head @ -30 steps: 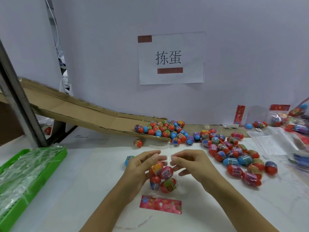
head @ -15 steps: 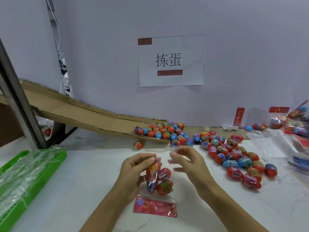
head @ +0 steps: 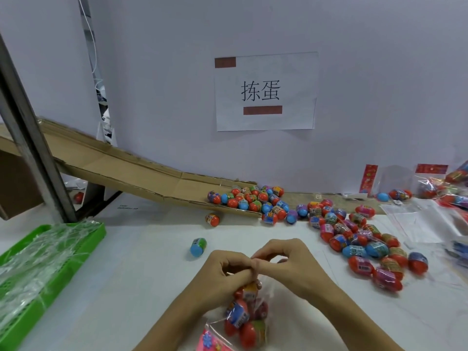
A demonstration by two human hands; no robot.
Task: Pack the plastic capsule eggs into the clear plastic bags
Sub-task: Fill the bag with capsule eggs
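Both hands came together at the near edge, left hand [head: 228,271] and right hand [head: 286,262] pinching the clear bag [head: 249,323] by its neck. Capsule eggs [head: 253,333] hung inside it above the desk [head: 141,274].

Small packing workstation: cardboard chute [head: 131,171] feeds capsule eggs [head: 253,198] onto white surface [head: 141,269], printed paper sign [head: 266,91] taped on wall, green crate [head: 83,252], stacked clear bags [head: 417,221].
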